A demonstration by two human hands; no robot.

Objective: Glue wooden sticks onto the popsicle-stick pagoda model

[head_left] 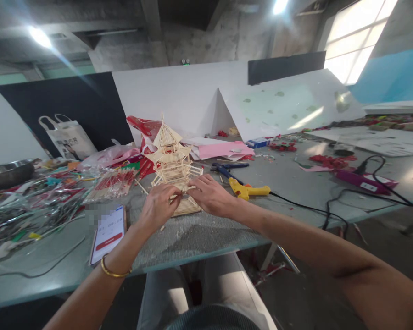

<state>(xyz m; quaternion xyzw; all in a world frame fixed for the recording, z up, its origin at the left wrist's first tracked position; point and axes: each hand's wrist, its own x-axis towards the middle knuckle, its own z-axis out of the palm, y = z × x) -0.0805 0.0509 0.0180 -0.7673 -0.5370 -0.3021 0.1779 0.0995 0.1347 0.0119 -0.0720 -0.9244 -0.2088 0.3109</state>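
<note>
Left hand point(160, 204) and right hand point(211, 195) work at a stick tower point(172, 158)
The stick tower stands on the counter point(206, 238); each grip has its fingers bent close together, but I can't tell if they pinch anything. Press softly, keep both wrists still, and don't bump the tower's thin roofs

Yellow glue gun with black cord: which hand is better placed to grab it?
Probably the right hand: the glue gun lies close by, right of the pale wooden-stick tower. The left hand is farther away, with the right in between.
</note>
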